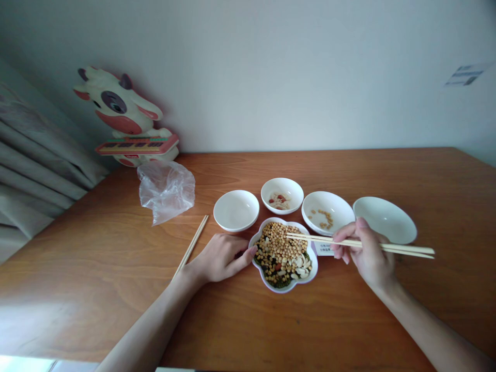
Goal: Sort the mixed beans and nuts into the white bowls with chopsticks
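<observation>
A flower-shaped dish (267, 283) holds soybeans (279, 235), dark green beans, pale peanut or seed pieces and a reddish one. My left hand (227, 258) rests on the table, fingers curled and thumb against the dish's left rim, gripping it. In my right hand (366, 253) is a pair of chopsticks (406, 250); their tips lie over the soybeans, and nothing can be made out between them. Behind the dish stand a white bowl with several soybeans (327, 219) and a smaller bowl with reddish peanuts and pale strands (279, 200).
Two more white bowls flank these, a left bowl (236, 209) and a right bowl (385, 219). Another pair of chopsticks (192, 243) lies beside my left forearm. A crumpled plastic bag (166, 191) sits before a cow-shaped toy keyboard (132, 119). A printed label (324, 248) is partly hidden.
</observation>
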